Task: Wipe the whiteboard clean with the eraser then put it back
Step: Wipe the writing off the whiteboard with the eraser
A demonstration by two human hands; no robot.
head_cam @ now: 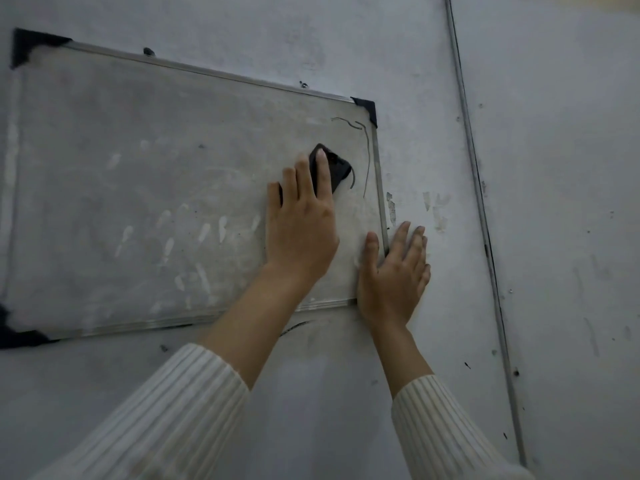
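A smudged whiteboard [138, 188] with a metal frame and black corner caps hangs tilted on the wall. My left hand [301, 220] lies on a black eraser [337, 169] and presses it against the board's right part with straight fingers; its thumb is hidden. A few thin dark pen lines [365, 157] remain just right of the eraser, near the top right corner. My right hand [393, 271] rests flat over the board's lower right corner, thumb on the board and fingers on the wall.
The grey wall [415, 64] is scuffed, with chipped paint patches [433, 206] right of the board. A thin metal strip [481, 209] runs down the wall further right. A dark stroke [294, 327] marks the wall under the board.
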